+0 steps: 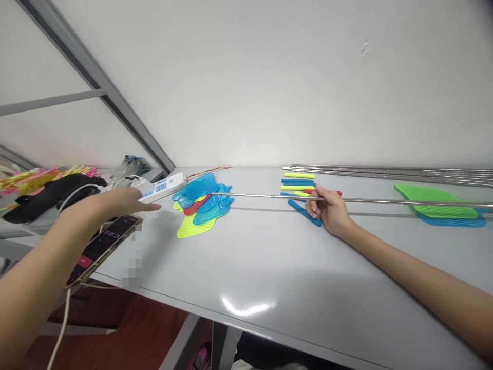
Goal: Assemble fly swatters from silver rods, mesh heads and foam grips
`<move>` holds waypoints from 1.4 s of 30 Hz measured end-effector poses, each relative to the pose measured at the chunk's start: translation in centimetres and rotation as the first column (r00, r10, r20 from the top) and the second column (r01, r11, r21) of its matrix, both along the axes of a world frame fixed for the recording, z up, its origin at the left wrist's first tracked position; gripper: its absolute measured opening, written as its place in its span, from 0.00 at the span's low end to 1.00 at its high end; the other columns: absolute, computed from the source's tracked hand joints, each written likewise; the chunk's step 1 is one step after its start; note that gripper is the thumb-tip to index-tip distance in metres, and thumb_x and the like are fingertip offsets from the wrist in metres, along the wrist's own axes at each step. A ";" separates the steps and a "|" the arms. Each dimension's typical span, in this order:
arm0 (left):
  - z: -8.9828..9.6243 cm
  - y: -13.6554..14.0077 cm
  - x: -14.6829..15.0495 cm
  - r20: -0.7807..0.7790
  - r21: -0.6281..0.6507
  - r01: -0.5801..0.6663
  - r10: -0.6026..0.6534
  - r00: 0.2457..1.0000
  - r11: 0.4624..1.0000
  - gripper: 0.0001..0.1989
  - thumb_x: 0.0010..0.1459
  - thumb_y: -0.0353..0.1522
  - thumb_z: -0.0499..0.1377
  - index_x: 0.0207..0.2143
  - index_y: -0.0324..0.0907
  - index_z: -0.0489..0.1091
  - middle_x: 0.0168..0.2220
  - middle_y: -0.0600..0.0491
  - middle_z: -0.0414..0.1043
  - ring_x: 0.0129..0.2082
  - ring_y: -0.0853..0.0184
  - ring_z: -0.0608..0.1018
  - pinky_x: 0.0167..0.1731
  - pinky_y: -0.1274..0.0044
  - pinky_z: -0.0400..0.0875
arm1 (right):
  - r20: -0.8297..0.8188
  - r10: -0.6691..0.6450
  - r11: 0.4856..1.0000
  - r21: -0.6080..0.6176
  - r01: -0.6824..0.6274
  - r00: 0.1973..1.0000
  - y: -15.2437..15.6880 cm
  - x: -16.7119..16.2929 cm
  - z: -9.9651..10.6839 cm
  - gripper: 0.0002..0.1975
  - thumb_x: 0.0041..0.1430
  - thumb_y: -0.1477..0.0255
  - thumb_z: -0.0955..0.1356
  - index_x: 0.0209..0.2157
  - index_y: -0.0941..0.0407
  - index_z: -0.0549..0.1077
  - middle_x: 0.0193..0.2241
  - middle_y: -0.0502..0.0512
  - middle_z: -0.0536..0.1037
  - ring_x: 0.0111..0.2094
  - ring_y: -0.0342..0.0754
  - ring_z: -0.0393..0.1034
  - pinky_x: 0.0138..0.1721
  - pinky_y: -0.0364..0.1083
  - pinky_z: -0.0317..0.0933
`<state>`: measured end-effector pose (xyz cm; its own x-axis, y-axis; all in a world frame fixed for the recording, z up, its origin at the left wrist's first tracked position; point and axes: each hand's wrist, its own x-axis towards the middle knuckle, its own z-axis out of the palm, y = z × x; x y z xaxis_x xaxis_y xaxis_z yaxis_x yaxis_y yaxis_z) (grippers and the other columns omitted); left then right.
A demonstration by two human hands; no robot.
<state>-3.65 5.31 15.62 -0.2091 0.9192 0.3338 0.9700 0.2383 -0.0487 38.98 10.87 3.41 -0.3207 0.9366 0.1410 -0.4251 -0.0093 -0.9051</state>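
My right hand is closed around a long thin metal rod, just in front of the coloured tubes. The rod runs level across the table; its left end reaches a pile of mesh fly swatter heads in blue, yellow and red, and it extends rightward past the green swatter head. Whether its left end touches a head, I cannot tell. Over the phone and beside the power strip my left hand hovers, fingers stretched out, holding nothing visible.
Yellow, blue and red tubes lie near my right hand. More metal rods rest along the wall. A blue swatter head lies under the green one. White cables and a black bundle occupy the left. The table's front edge is near me.
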 end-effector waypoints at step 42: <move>-8.7 1.3 22.6 -0.031 0.322 0.541 -0.563 0.826 0.777 0.23 0.50 0.51 0.53 0.21 0.41 0.67 0.12 0.58 0.61 0.15 0.73 0.66 0.18 0.81 0.52 | 0.456 0.009 0.971 0.209 -0.116 0.890 -1.5 0.3 0.2 0.28 0.60 0.60 0.54 0.13 0.58 0.67 0.11 0.49 0.62 0.16 0.42 0.57 0.21 0.42 0.51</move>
<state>18.97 6.64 6.95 0.2724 0.7370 0.6186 0.9378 -0.3471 0.0006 39.28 9.39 3.62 -0.4565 0.8731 0.1715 0.0215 0.2035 -0.9788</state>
